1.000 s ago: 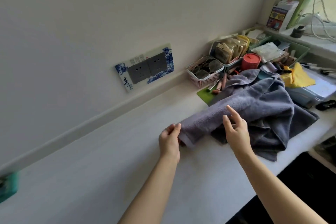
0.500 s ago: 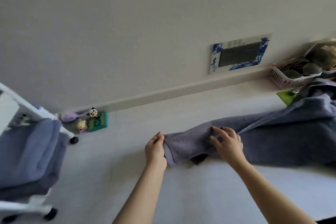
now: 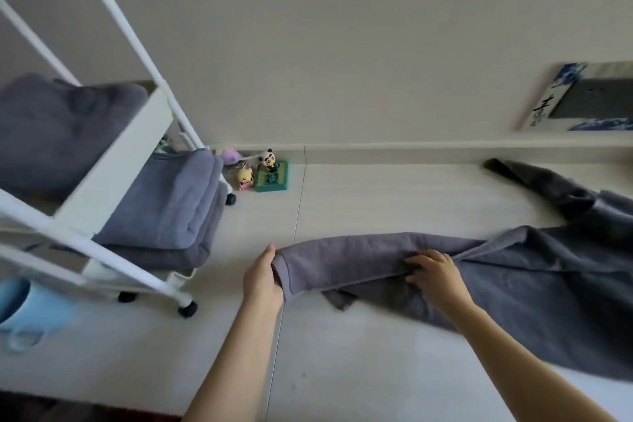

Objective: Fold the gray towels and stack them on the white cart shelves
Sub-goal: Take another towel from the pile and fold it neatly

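Now the left hand (image 3: 262, 279) pinches the towel (image 3: 359, 259) end while the right hand (image 3: 435, 276) clutches its middle on the counter (image 3: 342, 353), right of the cart (image 3: 113, 161); spreading it flat likely precedes folding

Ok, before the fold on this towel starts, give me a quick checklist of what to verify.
1. Left hand grips the gray towel at its end: ok.
2. Right hand pinches the towel further along: ok.
3. Towel spread flat for folding: not ok, it is bunched, its far part lying on a darker towel.
4. Bare counter in front of the hands: ok.
5. White cart close by on the left: ok.
6. Room on the shelves: cannot tell; folded towels already sit on two.
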The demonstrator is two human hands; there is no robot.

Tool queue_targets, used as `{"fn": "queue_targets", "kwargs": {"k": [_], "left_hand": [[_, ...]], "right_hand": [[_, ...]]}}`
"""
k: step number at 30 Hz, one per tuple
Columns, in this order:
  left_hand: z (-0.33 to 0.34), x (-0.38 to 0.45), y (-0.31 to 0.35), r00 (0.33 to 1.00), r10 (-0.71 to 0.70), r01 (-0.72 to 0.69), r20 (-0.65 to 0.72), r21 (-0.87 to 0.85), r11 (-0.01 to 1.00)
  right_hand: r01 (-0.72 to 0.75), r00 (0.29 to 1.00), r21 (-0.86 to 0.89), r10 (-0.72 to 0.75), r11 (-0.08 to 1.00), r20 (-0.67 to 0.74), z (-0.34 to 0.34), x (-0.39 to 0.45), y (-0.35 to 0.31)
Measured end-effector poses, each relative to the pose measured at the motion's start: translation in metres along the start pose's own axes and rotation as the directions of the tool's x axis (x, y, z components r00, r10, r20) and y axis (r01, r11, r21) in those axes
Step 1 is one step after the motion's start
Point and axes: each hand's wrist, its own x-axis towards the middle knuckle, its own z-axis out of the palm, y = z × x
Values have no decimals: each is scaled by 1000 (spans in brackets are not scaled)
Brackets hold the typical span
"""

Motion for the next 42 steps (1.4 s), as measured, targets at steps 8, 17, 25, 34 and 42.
{"fn": "queue_targets", "kwargs": {"k": [8,17,25,34,42], "left_hand": [[-10,1,-8,983,91,-131,157,265,955],[15,4,42,989,-27,58,142,-213,975],[72,28,65,954,46,77,297,-392,917],[54,59,-3,987,150,-155,55,559,814],[20,31,-54,928,374,-217,-3,811,543]], "right_hand": [[-4,1000,-162,6,987,12,-12,14,-7],[40,999,65,-40,997,-2,-94,66,-41],[3,944,-41,-17,999,-331,-109,155,-79],[88,991,-149,-72,985,110,-13,126,-32],[123,986,-128,-136,984,-94,12,37,-30]]}}
